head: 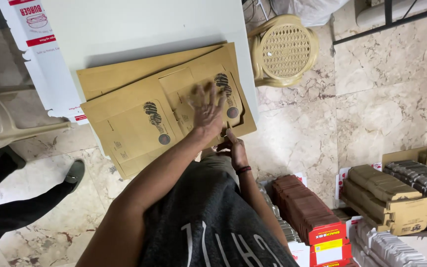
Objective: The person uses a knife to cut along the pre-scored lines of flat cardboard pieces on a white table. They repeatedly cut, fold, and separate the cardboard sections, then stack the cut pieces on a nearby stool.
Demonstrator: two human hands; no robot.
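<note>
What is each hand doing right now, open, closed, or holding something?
Left hand: open, fingers spread on the brown cardboard sheet.
Right hand: at the sheet's near edge; grip cannot be told.

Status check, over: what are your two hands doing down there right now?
Left hand flat, open on brown cardboard sheets. Right hand at sheet's near edge. Nothing in the way.

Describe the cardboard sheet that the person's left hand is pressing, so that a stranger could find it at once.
Start at the white table in the upper middle of the picture. A stack of flat brown cardboard sheets lies on its near edge; the sheet is the top one, under the blurred left hand. Unlike those beneath, its whole printed face shows, with dark emblems.
</note>
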